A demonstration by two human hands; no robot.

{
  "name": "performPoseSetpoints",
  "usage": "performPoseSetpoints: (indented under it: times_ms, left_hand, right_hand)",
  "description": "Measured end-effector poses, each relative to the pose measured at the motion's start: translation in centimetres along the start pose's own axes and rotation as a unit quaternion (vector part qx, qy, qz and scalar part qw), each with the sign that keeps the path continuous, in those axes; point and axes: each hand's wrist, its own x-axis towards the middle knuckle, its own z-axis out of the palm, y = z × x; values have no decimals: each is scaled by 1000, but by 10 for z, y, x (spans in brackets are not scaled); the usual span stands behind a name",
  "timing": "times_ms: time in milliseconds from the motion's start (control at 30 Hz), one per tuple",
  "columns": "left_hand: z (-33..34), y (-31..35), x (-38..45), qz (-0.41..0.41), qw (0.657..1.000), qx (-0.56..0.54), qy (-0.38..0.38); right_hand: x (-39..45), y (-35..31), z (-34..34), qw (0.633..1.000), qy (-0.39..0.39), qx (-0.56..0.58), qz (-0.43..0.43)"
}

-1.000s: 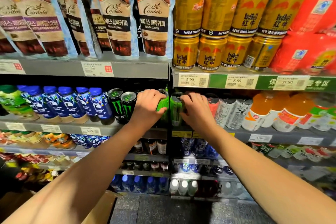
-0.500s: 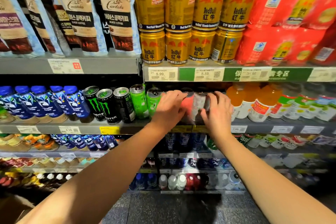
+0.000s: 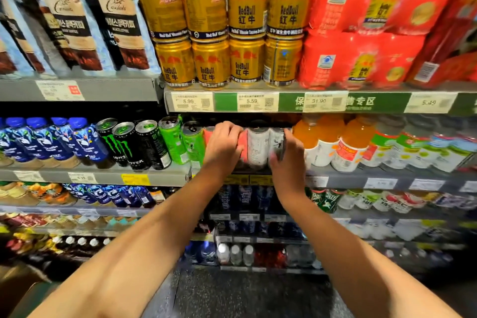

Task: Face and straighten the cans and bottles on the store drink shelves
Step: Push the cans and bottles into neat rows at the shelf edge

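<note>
Cans (image 3: 258,147) on grey shelf (image 3: 361,178), store aisle, dark speckled floor (image 3: 245,294).

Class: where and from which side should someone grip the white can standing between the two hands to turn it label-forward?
Grip the white can around its upper body, coming from the open shelf front. It stands upright, with the pink can and another can tight beside it, so only the front face is free.

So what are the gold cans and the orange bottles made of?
The gold cans look like metal with a glossy painted finish: ridged rims and bright streaks of reflected light. The orange bottles look like clear plastic, since the orange drink shows through above the printed wrap labels. Glass can't be ruled out from this view.
</note>
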Motion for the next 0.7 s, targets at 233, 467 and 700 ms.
performPoseSetpoints:
  times_ms: [233,467,700]
  left_hand:
    - [19,73,-39,-386,882,-266,46]
    - [44,76,-33,-418,879,-220,68]
    - [51,86,-46,-418,867,-264,71]
  right_hand:
    - [-24,18,3,985,-73,110,112]
    - [-24,31,6,975,-118,129,136]
    - [-26,56,-19,972,-72,172,145]
